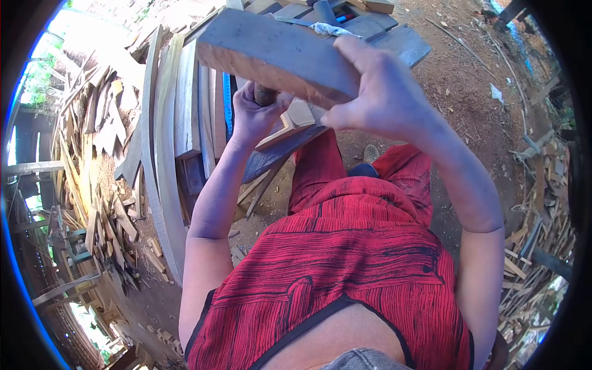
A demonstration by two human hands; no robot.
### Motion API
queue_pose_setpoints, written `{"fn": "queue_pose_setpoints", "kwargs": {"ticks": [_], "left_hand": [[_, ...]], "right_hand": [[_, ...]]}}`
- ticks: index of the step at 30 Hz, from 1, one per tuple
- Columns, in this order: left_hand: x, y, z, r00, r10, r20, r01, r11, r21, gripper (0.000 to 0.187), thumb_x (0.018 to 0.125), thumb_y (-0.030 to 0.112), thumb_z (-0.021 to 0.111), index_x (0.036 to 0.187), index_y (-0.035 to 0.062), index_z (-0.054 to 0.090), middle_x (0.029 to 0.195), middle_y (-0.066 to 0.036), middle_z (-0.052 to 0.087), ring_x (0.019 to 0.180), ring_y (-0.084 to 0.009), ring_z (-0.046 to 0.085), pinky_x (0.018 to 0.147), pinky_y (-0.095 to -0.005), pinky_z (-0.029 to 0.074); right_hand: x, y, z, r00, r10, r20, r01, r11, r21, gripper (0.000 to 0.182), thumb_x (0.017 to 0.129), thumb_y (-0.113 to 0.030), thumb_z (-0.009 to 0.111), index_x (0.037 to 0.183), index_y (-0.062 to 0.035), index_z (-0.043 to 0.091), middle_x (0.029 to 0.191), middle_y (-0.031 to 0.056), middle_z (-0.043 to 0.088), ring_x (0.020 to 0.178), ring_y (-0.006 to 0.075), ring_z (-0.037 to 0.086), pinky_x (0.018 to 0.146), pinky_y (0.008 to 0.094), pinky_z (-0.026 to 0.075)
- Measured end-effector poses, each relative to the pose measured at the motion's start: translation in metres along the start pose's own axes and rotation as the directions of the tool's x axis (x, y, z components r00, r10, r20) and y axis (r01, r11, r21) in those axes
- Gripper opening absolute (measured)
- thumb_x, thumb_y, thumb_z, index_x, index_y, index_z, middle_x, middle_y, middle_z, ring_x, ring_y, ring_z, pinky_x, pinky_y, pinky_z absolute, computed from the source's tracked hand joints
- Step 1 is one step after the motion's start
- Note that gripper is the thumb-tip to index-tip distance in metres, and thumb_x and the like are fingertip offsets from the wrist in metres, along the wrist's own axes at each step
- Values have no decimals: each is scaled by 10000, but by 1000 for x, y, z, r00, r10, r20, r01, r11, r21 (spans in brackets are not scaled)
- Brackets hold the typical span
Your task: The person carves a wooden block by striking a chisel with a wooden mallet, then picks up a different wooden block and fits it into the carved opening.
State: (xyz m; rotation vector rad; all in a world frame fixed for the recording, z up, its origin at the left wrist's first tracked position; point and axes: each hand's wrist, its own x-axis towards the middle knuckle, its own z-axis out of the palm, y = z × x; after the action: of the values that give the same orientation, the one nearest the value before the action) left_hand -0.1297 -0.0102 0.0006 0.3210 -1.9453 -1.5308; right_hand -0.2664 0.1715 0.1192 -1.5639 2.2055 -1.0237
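Observation:
My right hand [385, 92] grips one end of a thick wooden block [271, 58], which it holds up at a tilt above the bench. Its thumb lies below the block and its fingers reach over the top edge. Just under the block, my left hand [256, 117] is closed around a round wooden handle [265, 95]. Whatever the handle belongs to is hidden behind the block and the fingers. A smaller light piece of wood [300, 114] rests on the bench [266, 161] beside my left hand.
Long planks [163, 123] stand side by side along the left of the bench. Heaps of wood offcuts [111, 123] lie at the left, with more scrap wood [533, 228] at the right. A crumpled plastic wrapper [327, 29] sits at the bench's far side.

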Motion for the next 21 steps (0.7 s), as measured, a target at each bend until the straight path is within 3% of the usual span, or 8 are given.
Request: {"fn": "queue_pose_setpoints", "kwargs": {"ticks": [3, 5, 7, 9, 12, 15, 16, 21], "left_hand": [[-1, -7, -7, 1000, -19, -18, 20, 997, 78, 218, 738, 94, 775, 869, 23, 616, 746, 21, 612, 666, -30, 532, 599, -216, 447], [-2, -8, -9, 999, -30, -37, 31, 999, 35, 203, 731, 90, 776, 840, 28, 616, 715, 18, 607, 632, -35, 533, 573, -217, 436], [-3, 1, -12, 995, 54, -80, -55, 998, -7, 173, 736, 90, 767, 775, 36, 608, 664, 21, 586, 586, -39, 513, 545, -214, 422], [-7, -1, -21, 994, 39, -105, -39, 999, 0, 156, 736, 72, 752, 721, 41, 600, 640, 10, 589, 567, -53, 532, 535, -217, 428], [-13, 2, -36, 971, 33, -238, -60, 993, -103, 133, 741, 39, 715, 749, 42, 583, 610, -7, 561, 520, -93, 539, 505, -227, 427], [-21, -8, -50, 922, 56, -383, -126, 979, -160, 129, 776, 24, 641, 833, 61, 531, 634, -36, 527, 558, -130, 522, 530, -270, 423], [-18, -7, -49, 872, 29, -488, -175, 951, -256, 144, 780, 36, 668, 790, 63, 528, 583, -38, 527, 488, -131, 521, 479, -245, 425], [-7, -6, -56, 757, -143, -638, -148, 913, -380, 142, 768, 51, 694, 788, 72, 555, 583, -32, 537, 477, -120, 522, 461, -243, 418]], "right_hand": [[-1, -1, -1, 972, -135, -190, 184, 946, 267, 665, 572, -151, 798, 1144, -5, 490, 892, 138, 624, 813, 193, 629, 723, 330, 489], [0, -21, 0, 938, -13, -345, 271, 647, 713, 605, 569, -191, 797, 1071, 49, 560, 833, 185, 648, 811, 264, 667, 736, 343, 518], [1, -9, 19, 889, -60, -454, 356, 712, 605, 666, 569, -193, 806, 1129, -4, 499, 898, 142, 635, 823, 204, 638, 727, 327, 488], [1, 9, 27, 998, -62, 7, 62, 998, -21, 664, 563, -274, 788, 1092, 46, 544, 852, 216, 643, 803, 325, 657, 731, 368, 516], [-1, 22, 34, 994, 92, 57, -99, 987, 131, 680, 554, -320, 784, 1072, 51, 547, 860, 228, 639, 797, 360, 647, 738, 385, 505], [-2, 36, 38, 997, 62, -34, -46, 936, 350, 674, 543, -303, 796, 1056, 58, 549, 874, 215, 638, 793, 333, 646, 747, 373, 494], [-3, 37, 39, 996, 66, -58, -26, 850, 527, 651, 550, -255, 811, 1056, 63, 550, 894, 165, 642, 809, 242, 641, 751, 330, 494], [-9, 26, 26, 983, 164, -77, -58, 686, 726, 614, 582, -196, 823, 1070, 59, 552, 931, 104, 632, 856, 154, 609, 765, 280, 493]]}}
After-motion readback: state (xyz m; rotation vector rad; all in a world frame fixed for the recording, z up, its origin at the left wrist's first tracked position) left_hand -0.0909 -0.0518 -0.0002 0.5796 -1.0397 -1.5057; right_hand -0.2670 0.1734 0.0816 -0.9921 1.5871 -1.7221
